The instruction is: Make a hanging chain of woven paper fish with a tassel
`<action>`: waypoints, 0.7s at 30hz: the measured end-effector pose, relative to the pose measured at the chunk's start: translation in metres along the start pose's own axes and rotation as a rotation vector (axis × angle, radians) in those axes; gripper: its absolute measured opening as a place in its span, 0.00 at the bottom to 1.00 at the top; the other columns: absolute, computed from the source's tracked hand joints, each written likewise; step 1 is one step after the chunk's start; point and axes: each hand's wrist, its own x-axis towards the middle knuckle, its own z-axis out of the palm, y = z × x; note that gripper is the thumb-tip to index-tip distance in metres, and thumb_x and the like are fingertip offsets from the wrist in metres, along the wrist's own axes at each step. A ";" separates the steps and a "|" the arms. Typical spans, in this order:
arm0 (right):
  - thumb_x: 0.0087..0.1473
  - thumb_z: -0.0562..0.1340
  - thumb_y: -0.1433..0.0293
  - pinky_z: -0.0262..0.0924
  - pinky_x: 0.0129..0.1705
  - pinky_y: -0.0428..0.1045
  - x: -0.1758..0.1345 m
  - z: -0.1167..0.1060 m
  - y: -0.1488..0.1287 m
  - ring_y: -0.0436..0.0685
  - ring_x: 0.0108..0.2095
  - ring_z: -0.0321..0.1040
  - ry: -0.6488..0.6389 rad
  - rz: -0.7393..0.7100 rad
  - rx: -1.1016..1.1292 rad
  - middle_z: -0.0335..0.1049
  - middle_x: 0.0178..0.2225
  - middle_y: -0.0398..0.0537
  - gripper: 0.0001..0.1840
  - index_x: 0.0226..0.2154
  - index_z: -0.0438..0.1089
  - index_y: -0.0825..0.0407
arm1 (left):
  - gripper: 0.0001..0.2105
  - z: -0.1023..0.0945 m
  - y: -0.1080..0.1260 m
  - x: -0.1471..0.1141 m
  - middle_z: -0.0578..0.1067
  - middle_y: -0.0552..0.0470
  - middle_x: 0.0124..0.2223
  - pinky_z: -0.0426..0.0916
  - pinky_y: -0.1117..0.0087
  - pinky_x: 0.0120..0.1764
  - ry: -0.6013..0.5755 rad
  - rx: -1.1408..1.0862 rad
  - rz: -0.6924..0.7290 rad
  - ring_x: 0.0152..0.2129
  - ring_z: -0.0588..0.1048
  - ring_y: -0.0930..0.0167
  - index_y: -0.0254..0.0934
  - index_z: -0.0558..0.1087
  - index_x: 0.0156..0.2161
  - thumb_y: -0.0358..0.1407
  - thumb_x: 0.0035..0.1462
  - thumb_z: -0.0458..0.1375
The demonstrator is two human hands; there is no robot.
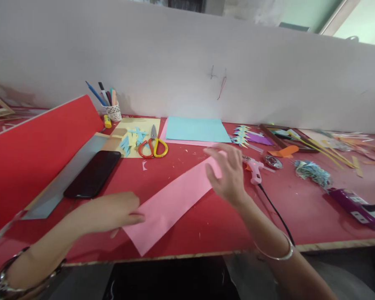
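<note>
A long pink paper strip (178, 196) lies slantwise across the red table, its near end close to the front edge. My left hand (120, 210) is curled at the strip's near left edge, thumb over the paper; most of its fingers are hidden. Over the far end of the strip is my right hand (226, 173), fingers spread, slightly blurred. Just right of that hand rests a pink glue gun (255, 170) with a black cord. Scissors (153, 143) with red and yellow handles lie beyond the strip.
Left are a black phone (93, 174), a red board (40, 154) and a pen cup (113, 111). Blue sheets (195, 129) and paper cuttings (133, 139) lie at the back. Rightward are a tape roll (273, 162), a fringed paper bundle (312, 173) and a purple power strip (356, 206).
</note>
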 end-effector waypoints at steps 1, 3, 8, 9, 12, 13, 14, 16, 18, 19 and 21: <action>0.54 0.51 0.69 0.49 0.49 0.55 0.002 -0.001 -0.007 0.56 0.44 0.57 -0.105 -0.114 -0.004 0.62 0.42 0.52 0.12 0.41 0.63 0.50 | 0.13 0.001 0.001 -0.003 0.66 0.51 0.20 0.50 0.72 0.21 0.023 0.026 0.008 0.17 0.63 0.70 0.39 0.58 0.18 0.44 0.45 0.49; 0.56 0.49 0.66 0.44 0.53 0.56 0.004 0.000 -0.018 0.56 0.45 0.57 -0.277 -0.274 0.007 0.64 0.43 0.51 0.14 0.41 0.65 0.50 | 0.12 0.001 0.005 -0.009 0.66 0.50 0.21 0.49 0.71 0.21 0.013 0.061 0.008 0.18 0.63 0.70 0.39 0.59 0.18 0.44 0.45 0.48; 0.59 0.45 0.63 0.35 0.54 0.58 0.003 0.011 -0.031 0.52 0.38 0.62 -0.498 -0.327 0.005 0.69 0.35 0.46 0.18 0.37 0.68 0.50 | 0.13 -0.005 0.015 -0.018 0.63 0.53 0.19 0.46 0.71 0.18 -0.081 0.049 0.019 0.14 0.58 0.73 0.39 0.56 0.16 0.43 0.43 0.50; 0.60 0.44 0.64 0.36 0.53 0.57 0.002 0.012 -0.030 0.51 0.34 0.62 -0.508 -0.334 0.023 0.70 0.32 0.44 0.19 0.35 0.68 0.50 | 0.14 -0.007 0.015 -0.019 0.62 0.53 0.18 0.46 0.71 0.18 -0.105 0.032 0.006 0.13 0.57 0.73 0.39 0.55 0.16 0.43 0.43 0.51; 0.61 0.43 0.67 0.40 0.48 0.52 0.000 0.009 -0.029 0.48 0.27 0.60 -0.497 -0.366 0.108 0.69 0.24 0.41 0.21 0.30 0.68 0.51 | 0.14 -0.012 0.013 -0.020 0.63 0.53 0.18 0.46 0.72 0.18 -0.167 -0.033 -0.016 0.13 0.58 0.73 0.38 0.56 0.15 0.44 0.41 0.53; 0.61 0.43 0.68 0.42 0.46 0.50 0.000 0.008 -0.029 0.48 0.26 0.59 -0.501 -0.375 0.133 0.68 0.23 0.40 0.21 0.29 0.68 0.52 | 0.14 -0.013 0.012 -0.020 0.63 0.53 0.19 0.46 0.72 0.18 -0.169 -0.047 -0.013 0.13 0.59 0.73 0.38 0.57 0.15 0.44 0.41 0.53; 0.61 0.43 0.68 0.44 0.43 0.49 -0.001 0.006 -0.029 0.48 0.25 0.58 -0.514 -0.381 0.150 0.68 0.23 0.40 0.21 0.28 0.68 0.52 | 0.14 -0.014 0.010 -0.020 0.64 0.53 0.19 0.47 0.72 0.18 -0.165 -0.054 -0.010 0.14 0.60 0.72 0.38 0.58 0.15 0.43 0.41 0.54; 0.60 0.44 0.69 0.45 0.37 0.47 -0.002 0.003 -0.029 0.48 0.24 0.57 -0.562 -0.385 0.152 0.68 0.22 0.41 0.20 0.27 0.68 0.53 | 0.12 -0.016 0.008 -0.017 0.65 0.53 0.20 0.49 0.73 0.18 -0.144 -0.050 -0.012 0.15 0.62 0.71 0.38 0.61 0.16 0.43 0.40 0.55; 0.60 0.45 0.71 0.45 0.33 0.46 -0.004 0.003 -0.031 0.48 0.22 0.55 -0.608 -0.368 0.125 0.66 0.20 0.41 0.19 0.24 0.67 0.53 | 0.11 -0.018 0.009 -0.012 0.66 0.54 0.21 0.50 0.73 0.19 -0.119 -0.035 -0.006 0.16 0.63 0.71 0.38 0.63 0.16 0.40 0.39 0.56; 0.59 0.46 0.71 0.44 0.32 0.46 -0.005 0.003 -0.031 0.48 0.22 0.55 -0.618 -0.349 0.104 0.65 0.19 0.41 0.19 0.23 0.66 0.53 | 0.10 -0.019 0.010 -0.009 0.66 0.54 0.20 0.50 0.73 0.19 -0.110 -0.026 0.008 0.16 0.64 0.71 0.37 0.63 0.16 0.39 0.40 0.57; 0.59 0.47 0.72 0.43 0.31 0.46 -0.008 0.006 -0.034 0.48 0.21 0.54 -0.618 -0.311 0.069 0.64 0.18 0.41 0.18 0.22 0.65 0.53 | 0.10 -0.018 0.016 -0.003 0.68 0.53 0.21 0.51 0.73 0.20 -0.071 -0.008 0.066 0.18 0.65 0.71 0.37 0.65 0.17 0.38 0.44 0.54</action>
